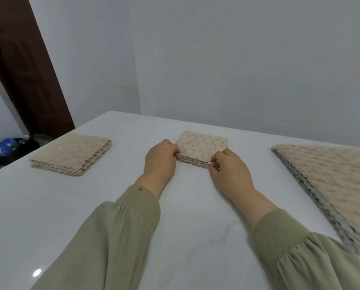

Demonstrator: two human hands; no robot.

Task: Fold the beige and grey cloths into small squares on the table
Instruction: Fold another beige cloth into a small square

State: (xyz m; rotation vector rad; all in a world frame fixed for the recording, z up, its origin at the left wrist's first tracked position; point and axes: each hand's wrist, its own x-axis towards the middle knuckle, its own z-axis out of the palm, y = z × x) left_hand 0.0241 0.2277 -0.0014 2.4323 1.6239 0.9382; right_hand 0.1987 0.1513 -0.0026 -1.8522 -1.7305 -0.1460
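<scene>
Head view: small folded beige cloth (203,146) lies flat at the table's (185,227) centre, toward the far edge. Left hand (161,159) pinches its near-left corner; right hand (230,171) pinches its near-right corner, fingers curled over the stacked wavy edges. Bare white tabletop shows on both sides of it and widely toward the near edge. 1 folded beige stack (72,154) sits well apart at left, by the table's left edge. Larger beige-and-grey pile (331,185) lies at right, its scalloped edge running diagonally, cut by the frame.

both hands (195,164) pinch the folded beige cloth's (203,146) near edge.
</scene>
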